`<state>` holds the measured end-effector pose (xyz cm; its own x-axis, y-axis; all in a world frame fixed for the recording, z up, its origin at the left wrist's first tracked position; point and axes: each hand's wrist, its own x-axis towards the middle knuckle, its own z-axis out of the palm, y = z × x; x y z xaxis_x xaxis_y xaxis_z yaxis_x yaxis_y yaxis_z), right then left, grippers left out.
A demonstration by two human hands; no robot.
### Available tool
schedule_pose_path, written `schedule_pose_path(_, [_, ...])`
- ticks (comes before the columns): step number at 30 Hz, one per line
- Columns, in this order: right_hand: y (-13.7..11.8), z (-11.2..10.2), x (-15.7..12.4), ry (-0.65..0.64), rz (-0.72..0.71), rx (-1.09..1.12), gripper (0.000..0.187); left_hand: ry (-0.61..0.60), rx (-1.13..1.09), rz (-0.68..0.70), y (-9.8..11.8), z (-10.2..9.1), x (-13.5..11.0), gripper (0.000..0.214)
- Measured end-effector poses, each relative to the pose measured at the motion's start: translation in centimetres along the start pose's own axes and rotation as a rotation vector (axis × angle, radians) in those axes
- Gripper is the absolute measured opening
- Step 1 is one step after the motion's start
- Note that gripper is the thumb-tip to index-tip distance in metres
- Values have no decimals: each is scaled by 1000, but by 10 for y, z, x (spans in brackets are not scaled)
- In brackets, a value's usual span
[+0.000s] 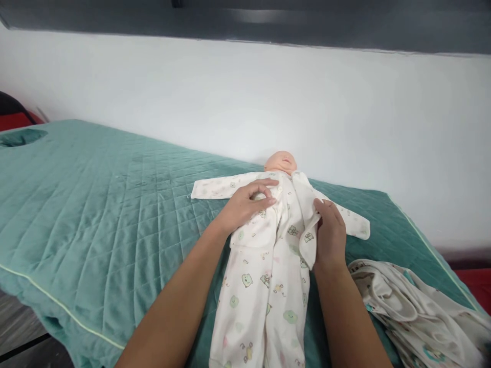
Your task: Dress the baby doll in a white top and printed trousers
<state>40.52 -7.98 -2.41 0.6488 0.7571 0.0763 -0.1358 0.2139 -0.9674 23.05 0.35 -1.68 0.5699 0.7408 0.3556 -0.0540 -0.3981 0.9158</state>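
A baby doll (281,162) lies on its back, its head near the wall. It wears a white printed baby top (255,237), whose front hangs apart, and matching baby trousers (245,301). Both sleeves stretch out to the sides. My left hand (247,204) rests on the chest, thumb and forefinger pinched at the front edge of the top. On the other side my right hand (330,232) has its fingers closed on the edge of the opposite front flap. Part of that flap is hidden behind my right fingers.
A green quilted cover (115,204) lies over the bed under the doll. Crumpled white printed cloth (418,312) is heaped at the lower right. A white wall (192,97) stands right behind the doll's head. At the far left, the cover has an opening (23,137).
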Motion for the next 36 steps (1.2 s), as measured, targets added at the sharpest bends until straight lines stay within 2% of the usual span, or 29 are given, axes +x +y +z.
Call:
schedule_pose_path(3, [0,1,2,84,23,22,27,54,-8,-21,-1,4,0,14])
schedule_pose_path(7, [5,1,5,-7,19,-94,34,93,162,-47,2,14,1,28])
schedule_pose_path(12, [8,-4,7,-90,-13,-331,51,168,281,-38,3,21,3,16])
schedule_pose_path(17, [8,-6,8,-96,-22,-380,53,179,245,-38,2,18,2,13])
schedule_pose_path(21, [7,-4,7,-73,5,-376,47,221,104,-45,-2,16,3,11])
schedule_pose_path(23, [6,-3,6,-61,21,-378,43,280,-3,-69,-5,16,4,10])
schedule_pose_path(26, [7,-2,6,-18,8,-376,40,446,-90,-136,-6,14,7,10])
schedule_pose_path(30, [10,-2,7,42,-141,-274,53,660,-136,-291,-7,5,9,11])
schedule_pose_path(33, [9,-5,8,18,-146,-292,55,732,-204,-393,-12,-3,10,12])
schedule_pose_path(36, [8,-11,12,-15,-63,-290,46,768,-199,-386,-18,-9,10,23])
